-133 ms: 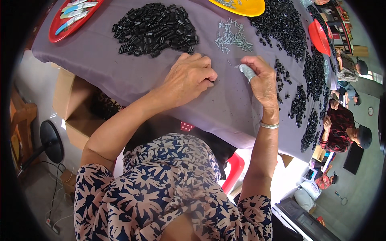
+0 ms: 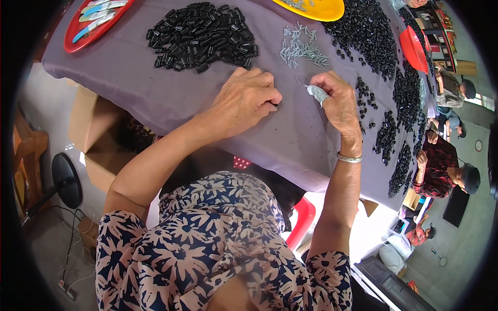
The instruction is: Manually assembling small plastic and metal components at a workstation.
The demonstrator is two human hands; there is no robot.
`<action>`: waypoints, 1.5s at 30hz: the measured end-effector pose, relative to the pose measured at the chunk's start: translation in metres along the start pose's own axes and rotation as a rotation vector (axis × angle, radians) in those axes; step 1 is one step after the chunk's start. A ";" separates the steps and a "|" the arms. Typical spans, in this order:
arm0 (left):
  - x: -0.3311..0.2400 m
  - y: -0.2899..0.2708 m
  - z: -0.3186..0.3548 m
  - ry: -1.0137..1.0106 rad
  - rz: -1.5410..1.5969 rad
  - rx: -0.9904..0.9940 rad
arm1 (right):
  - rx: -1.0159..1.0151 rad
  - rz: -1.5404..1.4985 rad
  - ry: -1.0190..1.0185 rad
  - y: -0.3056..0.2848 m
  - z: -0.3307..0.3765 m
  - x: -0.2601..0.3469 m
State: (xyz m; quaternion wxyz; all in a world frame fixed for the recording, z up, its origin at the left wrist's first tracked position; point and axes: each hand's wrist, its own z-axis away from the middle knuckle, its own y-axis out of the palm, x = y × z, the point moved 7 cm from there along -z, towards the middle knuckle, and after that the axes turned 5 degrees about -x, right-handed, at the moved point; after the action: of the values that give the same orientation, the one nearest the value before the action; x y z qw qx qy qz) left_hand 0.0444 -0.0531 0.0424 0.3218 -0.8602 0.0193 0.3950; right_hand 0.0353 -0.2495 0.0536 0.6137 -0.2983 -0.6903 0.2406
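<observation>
My left hand (image 2: 251, 96) rests on the cloth, its fingers closed around a small black plastic piece (image 2: 275, 105); only one end shows past the thumb. Opposite it, my right hand (image 2: 340, 103) is held in a pinch, with a grey wrapping (image 2: 317, 95) around one digit. A thin pale sliver shows at its fingertips, too small to name. Just beyond lies a single thin metal pin (image 2: 297, 80) on the cloth. Farther off is a loose heap of silver metal pins (image 2: 303, 47). Beyond my left hand spreads a pile of black plastic pieces (image 2: 202, 36).
A purple-grey cloth (image 2: 129, 85) covers the table. On it stand a red plate (image 2: 70, 44) with several knives, a yellow plate (image 2: 332, 11) and a red bowl (image 2: 412, 49). Many smaller black pieces (image 2: 368, 31) spread along the right. Other people (image 2: 441, 166) sit at the far right.
My right hand has shifted very slightly toward the single pin. My left hand keeps its grip on the black piece. The whole view has moved a little.
</observation>
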 end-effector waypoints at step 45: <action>0.001 0.002 0.000 0.017 0.010 -0.009 | -0.038 0.087 0.084 -0.024 -0.003 -0.025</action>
State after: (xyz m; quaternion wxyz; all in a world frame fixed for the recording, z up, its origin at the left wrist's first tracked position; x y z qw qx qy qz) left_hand 0.0445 -0.0542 0.0409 0.3157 -0.8648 0.0247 0.3897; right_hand 0.0369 -0.2841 0.0528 0.6255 -0.3493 -0.6547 0.2410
